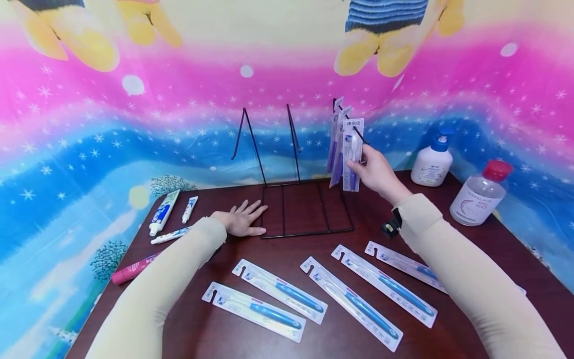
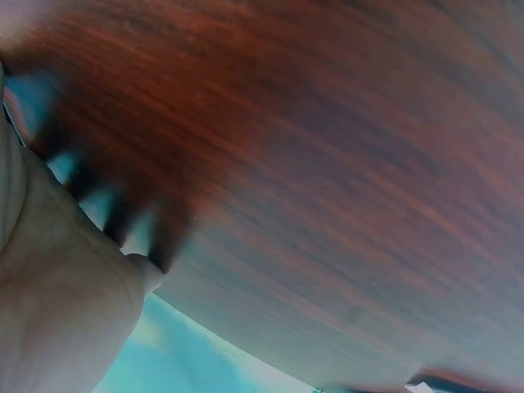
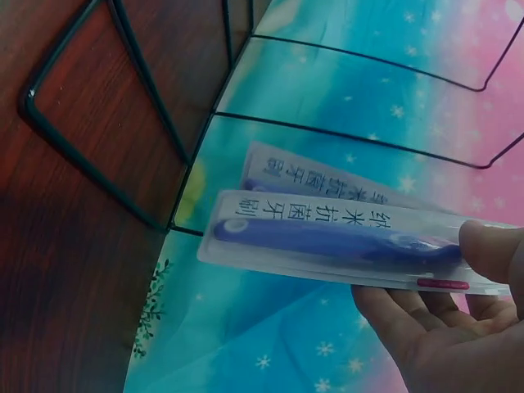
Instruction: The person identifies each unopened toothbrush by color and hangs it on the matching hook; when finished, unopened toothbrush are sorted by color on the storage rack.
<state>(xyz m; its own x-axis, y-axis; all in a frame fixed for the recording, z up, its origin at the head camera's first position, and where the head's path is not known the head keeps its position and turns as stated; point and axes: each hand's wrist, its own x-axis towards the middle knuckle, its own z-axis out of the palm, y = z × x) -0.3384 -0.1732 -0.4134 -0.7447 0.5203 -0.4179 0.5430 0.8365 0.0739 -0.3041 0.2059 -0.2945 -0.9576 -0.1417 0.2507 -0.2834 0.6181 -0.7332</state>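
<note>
Head view: one dark wooden table (image 1: pixel 193 334) is being backed by one printed cloth (image 1: pixel 202 80). At the middle of its back edge, one black wire rack (image 1: pixel 283 212) is being supported. One front purple pack (image 1: pixel 352 142), a carded toothbrush, is being held at the rack's right hook (image 1: pixel 360 135), the wire tip showing before the card. It is being pinched narrowly between thumb and fingers of the right hand (image 1: pixel 378 169). Further purple packs (image 1: pixel 339 159) are being carried on the hook behind it. The left hand (image 1: pixel 242 220) is being rested on the table at the rack's left base rail, fingers spread wide, nothing being gripped. Five blue packs (image 1: pixel 280 291) are being displayed flat between rack and front edge. Toward the left edge, three white-and-blue tubes (image 1: pixel 165 212) and one pink tube (image 1: pixel 134 268) are being kept; toward the back right corner, one pump bottle (image 1: pixel 432 166) and, nearer the right edge, one red-capped bottle (image 1: pixel 477 199).

Left wrist view: the left hand is being shown at the lower left, fingers blurred; most of the frame is being taken up by tabletop.

Right wrist view: the front purple pack is being clasped between thumb and fingers; just behind it another is being partly hidden, contact being impossible to tell.
</note>
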